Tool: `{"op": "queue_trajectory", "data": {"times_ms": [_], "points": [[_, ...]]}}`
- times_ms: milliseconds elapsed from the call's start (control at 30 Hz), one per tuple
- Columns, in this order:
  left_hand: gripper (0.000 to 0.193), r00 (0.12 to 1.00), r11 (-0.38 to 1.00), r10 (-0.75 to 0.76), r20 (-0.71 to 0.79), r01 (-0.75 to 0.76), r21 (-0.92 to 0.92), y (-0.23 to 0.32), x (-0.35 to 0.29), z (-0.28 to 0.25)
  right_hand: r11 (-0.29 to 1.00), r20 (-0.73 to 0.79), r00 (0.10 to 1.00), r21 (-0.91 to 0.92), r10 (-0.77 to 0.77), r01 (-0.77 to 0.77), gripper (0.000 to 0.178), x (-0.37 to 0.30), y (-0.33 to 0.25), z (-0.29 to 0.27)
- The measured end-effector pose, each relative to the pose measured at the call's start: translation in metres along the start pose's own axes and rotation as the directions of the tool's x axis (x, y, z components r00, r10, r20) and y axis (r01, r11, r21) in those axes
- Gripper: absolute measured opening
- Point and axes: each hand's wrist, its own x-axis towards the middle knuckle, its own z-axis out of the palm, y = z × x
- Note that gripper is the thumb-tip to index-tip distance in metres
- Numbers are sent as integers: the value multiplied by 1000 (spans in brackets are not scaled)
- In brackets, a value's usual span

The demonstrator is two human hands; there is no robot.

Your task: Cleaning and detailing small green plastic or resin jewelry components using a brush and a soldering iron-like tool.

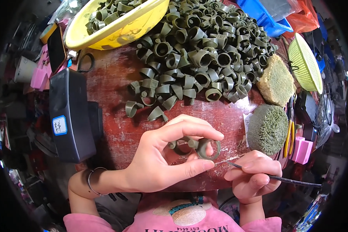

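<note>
My left hand (154,154) is closed round olive-green wax-like rings, at least two by the look of it. The front ring (200,149) sits between fingertips and thumb with its round opening in view. Part of another green ring (176,147) shows behind it, deeper in the hand. In my right hand (257,174), pinched like a pen, is a thin dark pointed tool (294,180). Its tip lies just right of the front ring and near my left thumb; whether it touches is unclear. Beyond my hands a large heap of similar green rings (202,58) covers the table.
On the worn red table (116,92), a yellow basin (123,33) with more rings stands far left. A black box-shaped device (71,116) is at left. To the right are two rough blocks, one greenish (267,129) and one tan (276,81), yellow-handled pliers (289,135) and a light-green basket (305,63).
</note>
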Motion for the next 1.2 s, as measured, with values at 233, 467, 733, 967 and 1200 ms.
{"op": "queue_trajectory", "data": {"times_ms": [233,467,733,967,1200], "points": [[34,989,989,-141,-41,143,44,8,-2,5,997,-10,1000,72,24,-23,31,-2,3,3],[36,983,982,-183,-4,183,39,9,-5,5,997,166,986,72,17,-29,20,7,3,3],[34,957,957,-288,10,288,19,12,-5,5,925,202,953,-264,-225,274,30,7,0,1],[33,986,968,-162,-42,167,188,11,-6,8,942,189,974,-285,-124,175,18,12,4,4],[34,981,877,122,-149,-36,479,12,-7,10,979,268,962,-180,-45,96,32,15,7,8]]}}
